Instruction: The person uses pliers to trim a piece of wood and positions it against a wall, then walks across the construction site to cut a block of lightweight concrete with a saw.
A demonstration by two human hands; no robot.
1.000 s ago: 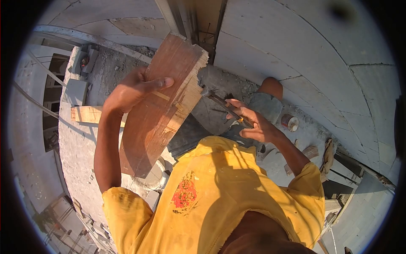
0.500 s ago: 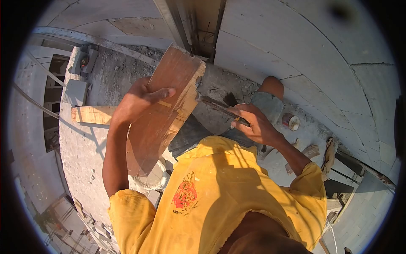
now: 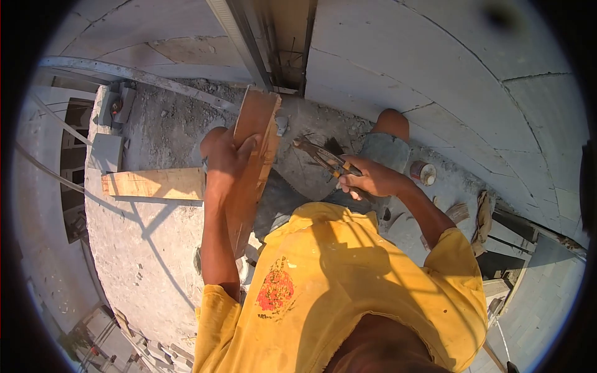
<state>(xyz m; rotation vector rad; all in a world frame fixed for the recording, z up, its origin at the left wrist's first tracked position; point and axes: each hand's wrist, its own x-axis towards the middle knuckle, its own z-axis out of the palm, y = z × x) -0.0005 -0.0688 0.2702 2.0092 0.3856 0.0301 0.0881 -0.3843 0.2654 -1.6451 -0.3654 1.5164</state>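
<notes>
My left hand (image 3: 229, 158) grips a brown-faced wooden board (image 3: 249, 186), thumb across its face. The board is tilted up on its edge, with a rough, splintered pale side toward the right. In my right hand (image 3: 372, 176) is a pair of pincers (image 3: 318, 154) with dark metal jaws and orange-marked handles, which are spread a little. The pincers' head points at the board but stays apart from it. Part of the board's lower end is behind my left forearm.
A pale wooden plank (image 3: 152, 184) lies on the dusty concrete to the left. An open tin (image 3: 424, 173) stands right of my knee, near the block wall (image 3: 398, 68). A grey block (image 3: 106, 153) sits at the left edge. Rubble lies along the wall's foot.
My left hand has moved right and turned the board more edge-on. The pincers' handles have spread apart, and their head has come away from the board's splintered edge.
</notes>
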